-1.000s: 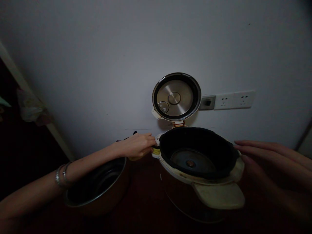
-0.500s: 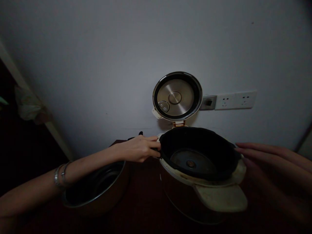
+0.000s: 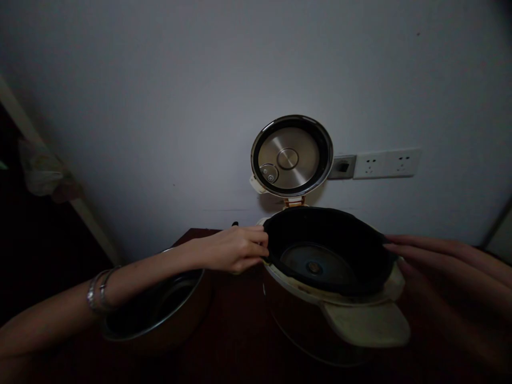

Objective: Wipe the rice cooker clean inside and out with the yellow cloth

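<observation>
An electric pressure cooker [image 3: 296, 288] stands in front of me with its lid [image 3: 290, 157] raised on the hinge at the back. Its dark inside shows a round heating plate [image 3: 320, 264] with a small disc in the middle. My left hand [image 3: 240, 246] is closed on the left side of the cooker's rim, fingers curled at the edge. On the opposite side, my right hand [image 3: 444, 261] holds the rim with its fingertips; its lower part is lost in shadow. A metal pot [image 3: 192, 304] sits to the left, partly hidden under my left forearm.
Wall sockets [image 3: 386, 162] and a grey switch plate [image 3: 343, 167] are on the wall behind the cooker. The dark red tabletop [image 3: 236, 304] carries both cooker and pot. A plastic bag [image 3: 40, 168] hangs at the far left by a door frame.
My left hand has shifted slightly right along the cooker's rim, its fingers more curled. The right hand stays at the right rim. The view has moved a little.
</observation>
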`<move>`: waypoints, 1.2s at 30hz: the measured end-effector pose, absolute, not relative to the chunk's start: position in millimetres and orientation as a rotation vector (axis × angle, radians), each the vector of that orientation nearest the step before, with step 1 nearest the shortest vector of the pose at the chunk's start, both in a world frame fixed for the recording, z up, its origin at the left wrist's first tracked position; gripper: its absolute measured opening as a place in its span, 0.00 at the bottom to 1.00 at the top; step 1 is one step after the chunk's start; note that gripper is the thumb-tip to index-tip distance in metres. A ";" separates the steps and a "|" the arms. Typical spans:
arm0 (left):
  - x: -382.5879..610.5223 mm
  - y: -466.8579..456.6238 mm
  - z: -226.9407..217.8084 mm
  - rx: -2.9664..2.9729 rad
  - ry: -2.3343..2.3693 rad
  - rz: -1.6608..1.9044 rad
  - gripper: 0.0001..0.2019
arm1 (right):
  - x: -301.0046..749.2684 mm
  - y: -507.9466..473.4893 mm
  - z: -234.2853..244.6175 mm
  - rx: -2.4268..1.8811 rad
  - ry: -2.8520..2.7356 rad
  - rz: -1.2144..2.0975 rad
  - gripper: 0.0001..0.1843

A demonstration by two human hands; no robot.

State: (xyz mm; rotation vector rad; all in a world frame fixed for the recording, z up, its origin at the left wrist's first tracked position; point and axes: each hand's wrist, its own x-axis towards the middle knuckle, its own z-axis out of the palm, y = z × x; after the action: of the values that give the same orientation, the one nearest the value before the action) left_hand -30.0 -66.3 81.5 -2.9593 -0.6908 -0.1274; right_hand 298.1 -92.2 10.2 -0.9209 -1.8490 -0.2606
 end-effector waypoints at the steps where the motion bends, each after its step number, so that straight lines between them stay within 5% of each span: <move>1: -28.9 -68.8 81.2 -2.942 -0.669 -0.101 0.09 | 299.5 -92.0 8.2 -0.912 -1.890 -0.249 0.15; 10: -33.8 -75.0 97.4 -2.716 -0.696 -0.074 0.11 | 282.2 -94.8 10.5 -0.843 -1.894 -0.358 0.11; 15: -21.9 -76.8 131.3 -2.733 -0.958 -0.614 0.08 | 257.6 -95.7 28.0 -0.806 -1.944 -0.180 0.12; 20: 9.0 -72.5 120.5 -2.728 -1.212 -1.344 0.08 | 225.6 -89.7 57.1 -0.865 -1.947 0.211 0.21; 26: 29.9 -80.8 100.1 -2.812 -1.261 -1.970 0.12 | 209.1 -90.4 69.6 -0.809 -1.999 0.421 0.12; 32: 32.1 -98.0 93.9 -2.775 -1.155 -2.260 0.15 | 214.4 -102.6 59.5 -0.710 -1.901 0.685 0.18; 36: 32.7 -98.4 95.4 -2.755 -1.126 -2.201 0.17 | 226.0 -111.6 69.6 -0.765 -1.878 0.632 0.13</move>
State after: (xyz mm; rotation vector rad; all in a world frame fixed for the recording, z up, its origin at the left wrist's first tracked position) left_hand 32.7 -98.4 95.4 -2.7555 -1.1265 -2.2008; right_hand 226.0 -111.6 69.6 -0.7649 -1.8779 0.6317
